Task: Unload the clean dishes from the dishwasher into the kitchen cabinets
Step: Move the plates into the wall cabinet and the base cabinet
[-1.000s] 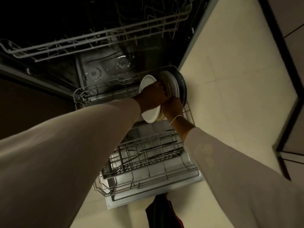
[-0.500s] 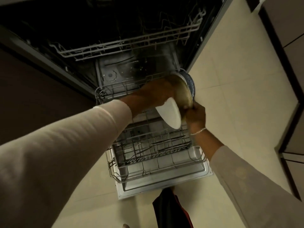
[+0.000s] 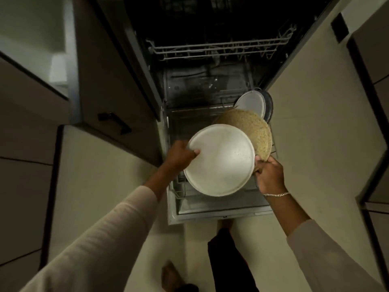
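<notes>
Head view looks down on the open dishwasher (image 3: 210, 81), where we hold two plates above its pulled-out lower rack (image 3: 179, 190). Our white plate (image 3: 221, 161) lies nearly flat, face up. It reaches rightward from our left hand (image 3: 181, 154), which grips its left rim with the thumb on top. Behind it, the speckled plate (image 3: 252, 129) tilts away from our right hand (image 3: 269, 175), which pinches its near edge.
</notes>
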